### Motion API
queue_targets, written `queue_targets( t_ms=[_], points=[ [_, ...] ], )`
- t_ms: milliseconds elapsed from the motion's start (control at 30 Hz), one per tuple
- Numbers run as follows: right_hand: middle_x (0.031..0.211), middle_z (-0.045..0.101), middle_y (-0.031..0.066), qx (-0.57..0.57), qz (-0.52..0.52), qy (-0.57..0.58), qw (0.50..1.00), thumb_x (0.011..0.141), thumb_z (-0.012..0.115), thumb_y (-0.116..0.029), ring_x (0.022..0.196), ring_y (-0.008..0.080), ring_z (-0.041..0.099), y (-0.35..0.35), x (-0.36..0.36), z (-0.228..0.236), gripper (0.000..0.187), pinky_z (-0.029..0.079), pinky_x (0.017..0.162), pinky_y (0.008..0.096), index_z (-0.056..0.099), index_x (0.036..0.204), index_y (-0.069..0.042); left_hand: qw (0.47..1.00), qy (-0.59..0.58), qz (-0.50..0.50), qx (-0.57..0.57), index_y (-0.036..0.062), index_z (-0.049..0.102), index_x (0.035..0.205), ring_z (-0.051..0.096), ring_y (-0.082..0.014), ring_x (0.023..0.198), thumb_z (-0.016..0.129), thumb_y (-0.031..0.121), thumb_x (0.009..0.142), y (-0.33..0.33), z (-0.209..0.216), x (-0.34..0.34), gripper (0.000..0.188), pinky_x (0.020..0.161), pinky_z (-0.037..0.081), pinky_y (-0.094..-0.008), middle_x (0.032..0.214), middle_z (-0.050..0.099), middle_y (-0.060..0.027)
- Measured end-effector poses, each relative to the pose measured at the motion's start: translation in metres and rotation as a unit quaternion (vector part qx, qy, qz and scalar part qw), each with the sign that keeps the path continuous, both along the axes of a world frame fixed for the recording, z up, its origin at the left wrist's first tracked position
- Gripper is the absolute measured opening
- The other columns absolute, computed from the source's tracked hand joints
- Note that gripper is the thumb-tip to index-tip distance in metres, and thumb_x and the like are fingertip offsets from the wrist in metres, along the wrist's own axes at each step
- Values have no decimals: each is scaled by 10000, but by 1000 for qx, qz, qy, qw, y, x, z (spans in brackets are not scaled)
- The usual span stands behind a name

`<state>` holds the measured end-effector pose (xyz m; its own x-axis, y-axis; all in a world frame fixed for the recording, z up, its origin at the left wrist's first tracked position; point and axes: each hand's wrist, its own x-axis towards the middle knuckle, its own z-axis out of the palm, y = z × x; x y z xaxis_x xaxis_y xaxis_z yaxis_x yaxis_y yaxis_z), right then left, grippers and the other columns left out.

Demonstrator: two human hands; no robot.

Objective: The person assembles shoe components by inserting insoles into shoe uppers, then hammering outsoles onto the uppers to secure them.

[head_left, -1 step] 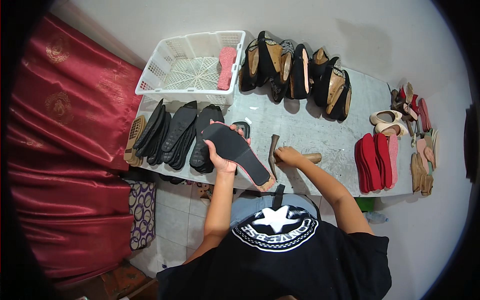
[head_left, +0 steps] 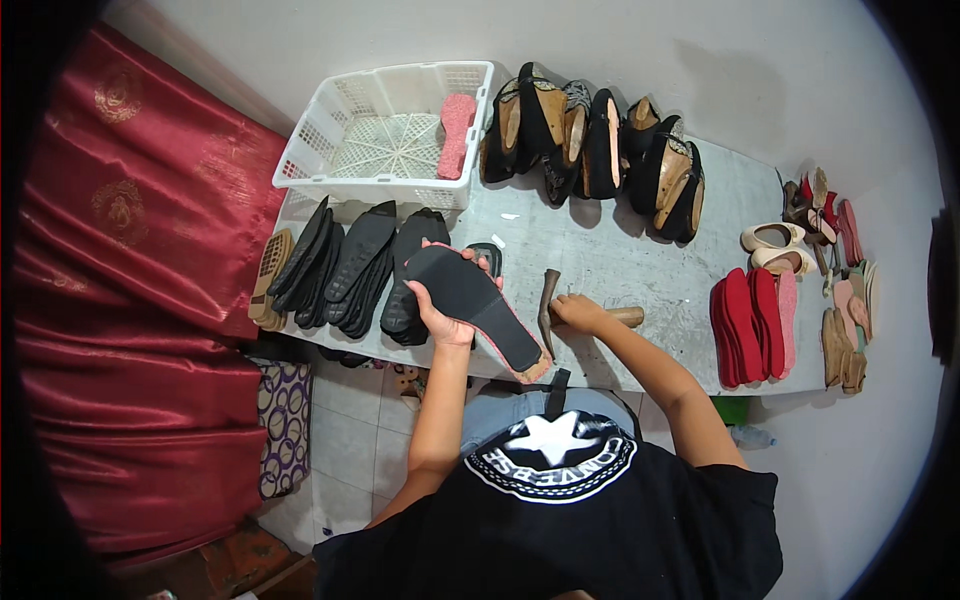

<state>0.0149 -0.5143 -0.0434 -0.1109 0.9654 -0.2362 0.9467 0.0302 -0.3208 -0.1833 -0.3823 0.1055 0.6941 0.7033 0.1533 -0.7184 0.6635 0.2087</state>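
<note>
I see a black short-sleeved T-shirt (head_left: 560, 535), white star print (head_left: 553, 437), curved white lettering (head_left: 548, 485), light-blue jeans (head_left: 492, 415).

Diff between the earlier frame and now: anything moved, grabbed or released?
Nothing visibly moved, and nothing was taken hold of or let go. Unchanged: left hand holding the black pink-edged sole, right hand on the hammer lying on the table, white basket and shoes at the back.
</note>
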Motion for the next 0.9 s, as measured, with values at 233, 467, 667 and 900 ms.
queue_targets(
  t_ms=[233, 467, 667, 900],
  points=[
    [867, 561, 176, -5, -112, 179, 977, 710, 664, -269, 779, 320, 581, 13, 19, 57, 408, 463, 665, 378, 486, 972, -12, 999, 23, 26, -41, 331, 391, 1263, 463, -311, 1066, 421, 725, 719, -3, 8, -10, 672, 852, 396, -570, 1086, 471, -102],
    [740, 621, 67, 310, -291, 369, 827, 757, 687, -199, 620, 122, 571, 12, -6, 201, 286, 434, 546, 236, 592, 958, -18, 1000, 20, 16, -13, 354, 305, 1314, 492, -312, 956, 370, 736, 731, -10, 9, -7, 700, 752, 457, -527, 1067, 474, -131],
    [717, 637, 70, 439, -109, 393, 801, 704, 704, -57, 596, 102, 594, -14, -69, 283, 262, 458, 544, 215, 613, 947, -17, 999, 31, 16, 3, 334, 279, 1323, 494, -312, 944, 338, 721, 759, -21, 31, 1, 687, 753, 459, -512, 1049, 465, -132],
    [655, 621, 65, 322, -126, 274, 898, 689, 733, -151, 532, 143, 603, -10, -99, 250, 245, 467, 502, 235, 633, 901, -78, 999, 45, 24, 12, 315, 227, 1345, 501, -285, 929, 306, 705, 784, -32, 42, 3, 688, 743, 471, -481, 1048, 460, -130]
  ],
)
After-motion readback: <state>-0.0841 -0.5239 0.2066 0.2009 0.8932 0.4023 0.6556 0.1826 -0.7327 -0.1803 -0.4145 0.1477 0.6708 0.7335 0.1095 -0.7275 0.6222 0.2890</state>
